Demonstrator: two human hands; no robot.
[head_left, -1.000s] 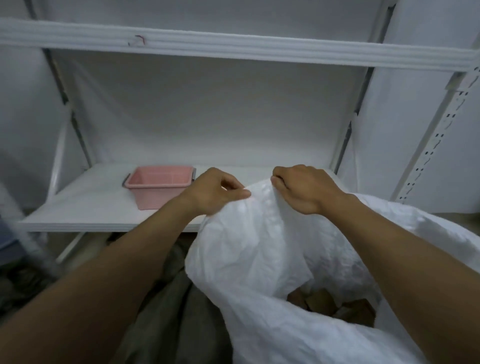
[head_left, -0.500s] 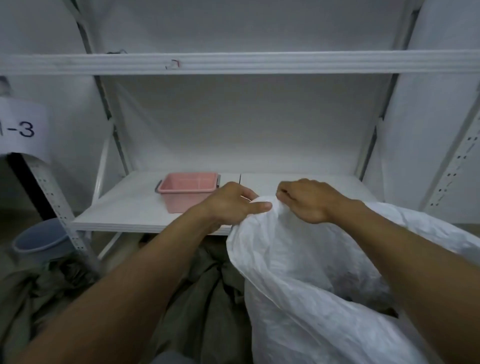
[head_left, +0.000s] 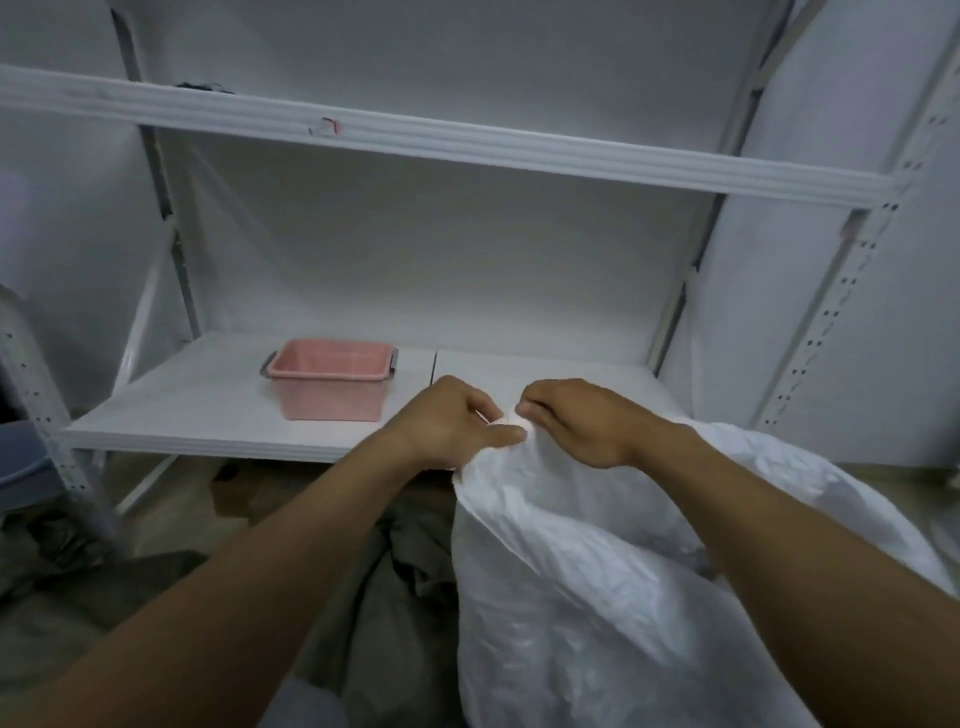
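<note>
- Left hand (head_left: 447, 423) and right hand (head_left: 576, 421), mid-frame, both pinch the white bag (head_left: 587, 561) rim, fingers curled.
- Pink bin (head_left: 330, 384) sits on the shelf (head_left: 182, 405), left of centre.

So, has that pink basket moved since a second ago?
No. The pink basket sits left of the shelf seam as before; only the camera shifted.
</note>
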